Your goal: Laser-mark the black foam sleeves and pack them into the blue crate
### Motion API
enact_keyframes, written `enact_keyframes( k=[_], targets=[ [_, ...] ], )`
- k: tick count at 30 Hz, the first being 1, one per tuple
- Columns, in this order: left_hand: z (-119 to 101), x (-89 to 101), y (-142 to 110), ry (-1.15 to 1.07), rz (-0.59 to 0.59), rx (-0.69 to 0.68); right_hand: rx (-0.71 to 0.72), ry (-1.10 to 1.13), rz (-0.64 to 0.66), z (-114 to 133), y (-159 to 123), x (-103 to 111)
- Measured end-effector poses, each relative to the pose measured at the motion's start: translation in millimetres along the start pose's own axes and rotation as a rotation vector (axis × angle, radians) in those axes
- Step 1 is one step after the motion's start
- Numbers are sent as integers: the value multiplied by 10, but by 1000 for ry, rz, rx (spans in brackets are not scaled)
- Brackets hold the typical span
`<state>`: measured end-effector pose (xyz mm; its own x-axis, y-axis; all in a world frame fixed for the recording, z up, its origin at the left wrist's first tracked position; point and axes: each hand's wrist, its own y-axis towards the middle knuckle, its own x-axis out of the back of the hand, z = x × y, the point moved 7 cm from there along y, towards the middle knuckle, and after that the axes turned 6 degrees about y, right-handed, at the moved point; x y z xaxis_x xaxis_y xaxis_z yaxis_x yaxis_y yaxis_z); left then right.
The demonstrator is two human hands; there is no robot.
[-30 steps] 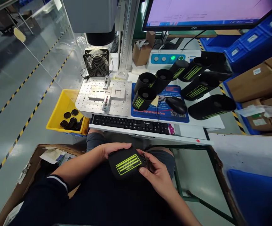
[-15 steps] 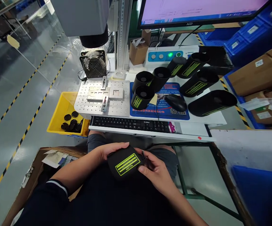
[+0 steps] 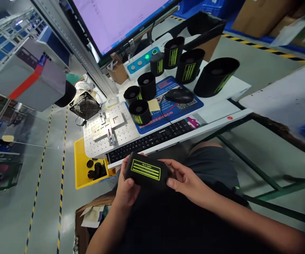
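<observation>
A black cylinder (image 3: 146, 172) with a yellow-green striped label lies sideways between my hands, above my lap. My left hand (image 3: 127, 189) is closed around its left end, thumb on the near side. At the opposite end, my right hand (image 3: 183, 179) grips with thumb and bent fingers; what the fingertips touch there is partly hidden. Similar black cylinders stand on the bench, among them a small one (image 3: 139, 113) by the metal plate and a larger one (image 3: 215, 78) at the right.
A perforated metal plate (image 3: 128, 132) with fixtures sits left of a blue mat (image 3: 165, 114) and a mouse (image 3: 179, 95). The keyboard (image 3: 152, 139) is in a pulled-out drawer. A yellow bin (image 3: 80, 165) holds black round caps (image 3: 98, 170). A machine head (image 3: 46, 83) overhangs at the left.
My view has swung and tilted. The cylinder has been turned, so its label now slants down to the right. My left hand has shifted from its top to around its left end.
</observation>
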<state>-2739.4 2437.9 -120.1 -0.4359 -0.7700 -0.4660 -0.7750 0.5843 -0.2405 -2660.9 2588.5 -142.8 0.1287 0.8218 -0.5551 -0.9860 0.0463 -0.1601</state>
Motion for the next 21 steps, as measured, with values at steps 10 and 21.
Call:
enact_keyframes(
  k=[10,21],
  targets=[
    [161,49,-19,140,40,61,45,15,-106,66,-20,201],
    [203,177,-46,187,-15,79,42,0,-136,36,-30,248]
  ],
)
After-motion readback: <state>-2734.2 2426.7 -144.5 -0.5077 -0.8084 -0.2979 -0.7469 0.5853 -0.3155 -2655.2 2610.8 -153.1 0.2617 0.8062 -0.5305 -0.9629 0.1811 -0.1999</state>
